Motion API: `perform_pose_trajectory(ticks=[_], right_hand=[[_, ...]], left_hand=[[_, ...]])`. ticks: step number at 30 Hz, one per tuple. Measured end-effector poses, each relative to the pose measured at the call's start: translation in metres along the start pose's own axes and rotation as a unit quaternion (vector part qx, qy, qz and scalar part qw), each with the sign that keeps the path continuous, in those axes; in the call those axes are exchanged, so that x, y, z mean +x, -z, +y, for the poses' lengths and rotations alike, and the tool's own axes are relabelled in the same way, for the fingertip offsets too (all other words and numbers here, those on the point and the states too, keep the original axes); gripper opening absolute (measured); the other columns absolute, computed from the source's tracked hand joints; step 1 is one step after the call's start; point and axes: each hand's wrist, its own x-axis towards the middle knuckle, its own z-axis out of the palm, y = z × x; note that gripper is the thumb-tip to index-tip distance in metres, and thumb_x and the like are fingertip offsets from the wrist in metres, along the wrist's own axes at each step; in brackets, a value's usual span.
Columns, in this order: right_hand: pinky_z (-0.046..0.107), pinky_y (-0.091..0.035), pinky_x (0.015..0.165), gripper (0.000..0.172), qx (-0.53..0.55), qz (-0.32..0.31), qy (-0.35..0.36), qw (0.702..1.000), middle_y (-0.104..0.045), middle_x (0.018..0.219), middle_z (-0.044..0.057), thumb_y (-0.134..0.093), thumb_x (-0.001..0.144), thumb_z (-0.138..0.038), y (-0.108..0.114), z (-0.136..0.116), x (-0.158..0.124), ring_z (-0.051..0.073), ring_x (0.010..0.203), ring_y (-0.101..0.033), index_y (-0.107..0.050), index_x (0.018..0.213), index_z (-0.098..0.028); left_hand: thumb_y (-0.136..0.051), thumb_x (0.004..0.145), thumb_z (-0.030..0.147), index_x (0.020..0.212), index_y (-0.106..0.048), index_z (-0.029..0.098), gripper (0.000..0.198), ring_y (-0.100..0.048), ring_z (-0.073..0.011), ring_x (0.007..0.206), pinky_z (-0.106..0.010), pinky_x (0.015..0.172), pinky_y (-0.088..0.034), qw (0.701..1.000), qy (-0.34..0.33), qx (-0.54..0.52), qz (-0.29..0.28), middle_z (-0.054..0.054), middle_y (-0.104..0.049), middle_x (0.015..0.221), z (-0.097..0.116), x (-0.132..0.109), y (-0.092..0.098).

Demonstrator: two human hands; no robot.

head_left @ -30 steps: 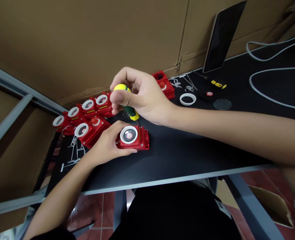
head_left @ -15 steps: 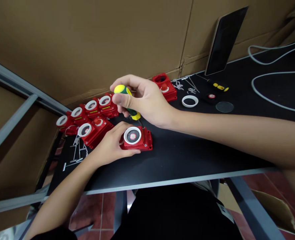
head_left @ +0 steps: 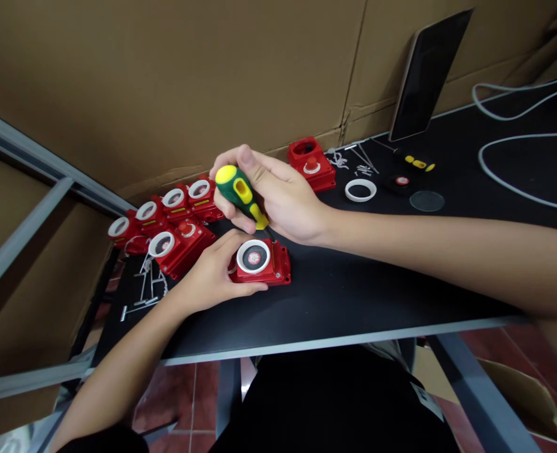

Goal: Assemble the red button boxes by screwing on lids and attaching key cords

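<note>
Red housing [head_left: 275, 267] under inspection: it lies on the black table [head_left: 377, 289], left of centre and nearer the front edge. We find the left hand [head_left: 215, 270] clasping its body. The right hand [head_left: 283, 201] holds a screwdriver [head_left: 238, 192], its tip down at the housing's far right corner. Compared with half a second ago, the thumb has lifted from the handle, leaving the curled fingers to retain it; we judge this a shift of grip during turning, the fastening unfinished.

We record further red housings [head_left: 187, 245] towards the table's left end, and a white ring [head_left: 360, 199], a clear disc [head_left: 427, 201] and a second screwdriver [head_left: 415, 162] near the back edge. A cardboard wall [head_left: 212, 82] stands behind; red tiles [head_left: 177, 396] show below the front edge.
</note>
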Motion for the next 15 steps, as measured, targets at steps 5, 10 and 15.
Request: perform_pose_trajectory(ticks=[5,10,15], right_hand=[[0.023,-0.041,0.052,0.069,-0.004,0.004,-0.013,1.000,-0.062,0.078,-0.006,-0.071,0.103,-0.091,0.0001,-0.0046,-0.0011,0.009,0.055,-0.053,-0.054,0.105,-0.024],[0.022,-0.039,0.052,0.073,-0.026,0.024,-0.017,0.999,-0.063,0.086,-0.006,-0.101,0.086,-0.076,0.0045,-0.0073,-0.0009,0.006,0.059,-0.051,-0.052,0.103,-0.024],[0.023,-0.043,0.053,0.073,-0.042,0.044,-0.047,0.997,-0.065,0.086,-0.005,-0.097,0.089,-0.078,0.0065,-0.0066,0.0003,0.008,0.060,-0.057,-0.046,0.096,-0.026]], left_hand=[[-0.096,0.090,0.075,0.138,-0.072,0.024,0.074,-0.079,-0.0357,0.123,-0.050,0.112,-0.067,1.000,-0.004,-0.002,0.000,-0.012,-0.080,0.135,0.0003,0.0003,0.0015],[-0.096,0.091,0.071,0.137,-0.072,0.024,0.070,-0.079,-0.0329,0.118,-0.048,0.109,-0.067,1.000,-0.018,-0.007,-0.001,-0.011,-0.079,0.131,0.0017,0.0012,0.0027],[-0.097,0.090,0.071,0.139,-0.073,0.024,0.072,-0.078,-0.0334,0.120,-0.049,0.113,-0.066,1.000,-0.012,-0.003,-0.005,-0.012,-0.079,0.133,0.0018,0.0010,0.0032]])
